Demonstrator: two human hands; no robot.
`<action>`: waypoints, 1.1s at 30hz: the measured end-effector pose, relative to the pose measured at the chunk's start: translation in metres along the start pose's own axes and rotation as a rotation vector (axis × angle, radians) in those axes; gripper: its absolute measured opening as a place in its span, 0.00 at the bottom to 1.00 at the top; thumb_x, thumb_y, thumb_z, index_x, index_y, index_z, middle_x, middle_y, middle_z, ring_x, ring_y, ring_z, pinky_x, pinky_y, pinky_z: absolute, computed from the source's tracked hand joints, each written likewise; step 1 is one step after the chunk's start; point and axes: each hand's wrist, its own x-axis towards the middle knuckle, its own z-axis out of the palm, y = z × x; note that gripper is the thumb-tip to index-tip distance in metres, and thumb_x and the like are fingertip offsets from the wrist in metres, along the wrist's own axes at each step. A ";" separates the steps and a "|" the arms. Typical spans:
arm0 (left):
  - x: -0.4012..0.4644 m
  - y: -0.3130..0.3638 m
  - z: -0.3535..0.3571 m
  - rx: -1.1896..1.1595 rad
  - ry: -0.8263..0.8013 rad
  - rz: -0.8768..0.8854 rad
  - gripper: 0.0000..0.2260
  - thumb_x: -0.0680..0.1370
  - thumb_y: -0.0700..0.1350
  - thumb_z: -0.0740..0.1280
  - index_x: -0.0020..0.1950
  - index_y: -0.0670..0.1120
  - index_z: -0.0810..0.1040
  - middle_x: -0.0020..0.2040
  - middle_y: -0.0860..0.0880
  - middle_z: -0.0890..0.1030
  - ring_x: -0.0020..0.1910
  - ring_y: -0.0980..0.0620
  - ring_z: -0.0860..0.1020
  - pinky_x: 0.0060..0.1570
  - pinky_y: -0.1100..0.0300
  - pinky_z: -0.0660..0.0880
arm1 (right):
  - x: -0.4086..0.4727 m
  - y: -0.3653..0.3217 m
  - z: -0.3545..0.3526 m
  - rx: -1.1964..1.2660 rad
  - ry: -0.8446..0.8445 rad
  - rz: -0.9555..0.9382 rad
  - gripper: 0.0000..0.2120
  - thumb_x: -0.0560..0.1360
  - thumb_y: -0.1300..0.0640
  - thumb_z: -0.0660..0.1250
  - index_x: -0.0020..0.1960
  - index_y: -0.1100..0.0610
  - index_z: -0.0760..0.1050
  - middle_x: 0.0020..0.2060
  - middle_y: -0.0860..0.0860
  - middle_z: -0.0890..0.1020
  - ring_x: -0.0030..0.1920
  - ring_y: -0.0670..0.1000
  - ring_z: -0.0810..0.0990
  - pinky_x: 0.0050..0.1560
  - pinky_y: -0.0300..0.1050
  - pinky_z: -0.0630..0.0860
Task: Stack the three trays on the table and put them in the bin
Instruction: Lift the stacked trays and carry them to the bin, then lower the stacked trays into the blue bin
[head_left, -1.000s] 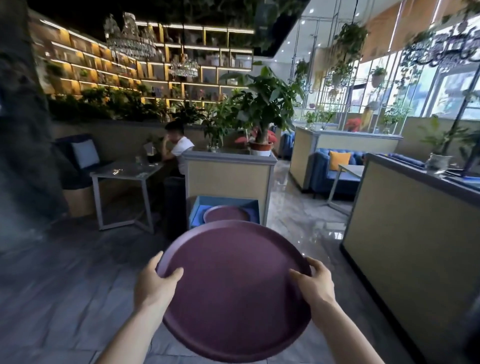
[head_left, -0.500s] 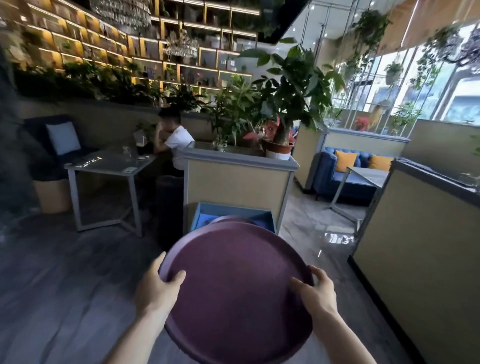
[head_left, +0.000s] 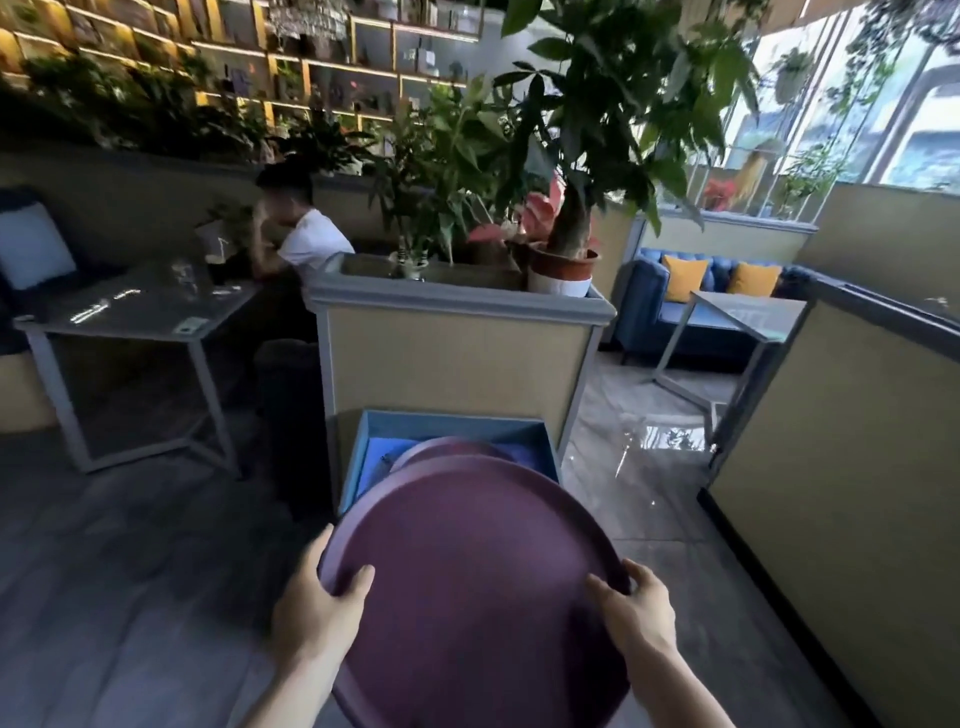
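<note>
I hold a round purple tray (head_left: 472, 587) level in front of me with both hands. My left hand (head_left: 317, 608) grips its left rim, thumb on top. On the right rim sits my right hand (head_left: 636, 610), gripping the same way. Whether more trays are stacked under it I cannot tell. Just beyond the tray's far edge stands a blue bin (head_left: 447, 428) on the floor, against a planter box. Inside the bin lies another purple tray (head_left: 441, 449), mostly hidden by the one I carry.
A beige planter box (head_left: 457, 358) with potted plants stands right behind the bin. A grey table (head_left: 135, 317) with a seated person (head_left: 306, 234) is at left. A beige partition (head_left: 841, 467) runs along the right, with glossy floor (head_left: 649, 447) between it and the bin.
The bin and planter have come much closer and larger in view. The tray's far edge now overlaps the bin's front. My grip on the tray is unchanged.
</note>
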 end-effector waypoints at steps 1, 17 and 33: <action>0.013 0.002 0.015 0.008 0.000 -0.004 0.30 0.70 0.51 0.76 0.71 0.56 0.72 0.65 0.50 0.80 0.62 0.42 0.79 0.58 0.49 0.75 | 0.019 -0.002 0.008 -0.007 -0.003 0.006 0.25 0.69 0.55 0.75 0.65 0.55 0.77 0.49 0.54 0.82 0.53 0.59 0.81 0.59 0.52 0.76; 0.198 0.010 0.201 0.215 0.062 -0.156 0.31 0.69 0.45 0.78 0.70 0.41 0.73 0.64 0.37 0.79 0.63 0.36 0.78 0.61 0.43 0.73 | 0.287 -0.039 0.117 -0.252 -0.134 0.128 0.21 0.72 0.52 0.72 0.63 0.56 0.76 0.57 0.56 0.84 0.59 0.59 0.80 0.60 0.50 0.75; 0.335 -0.076 0.273 0.337 0.070 -0.375 0.23 0.70 0.44 0.77 0.63 0.41 0.78 0.56 0.37 0.82 0.56 0.34 0.79 0.52 0.47 0.74 | 0.380 0.011 0.253 -0.581 -0.195 0.166 0.24 0.73 0.51 0.70 0.67 0.56 0.74 0.58 0.57 0.82 0.60 0.60 0.79 0.59 0.52 0.75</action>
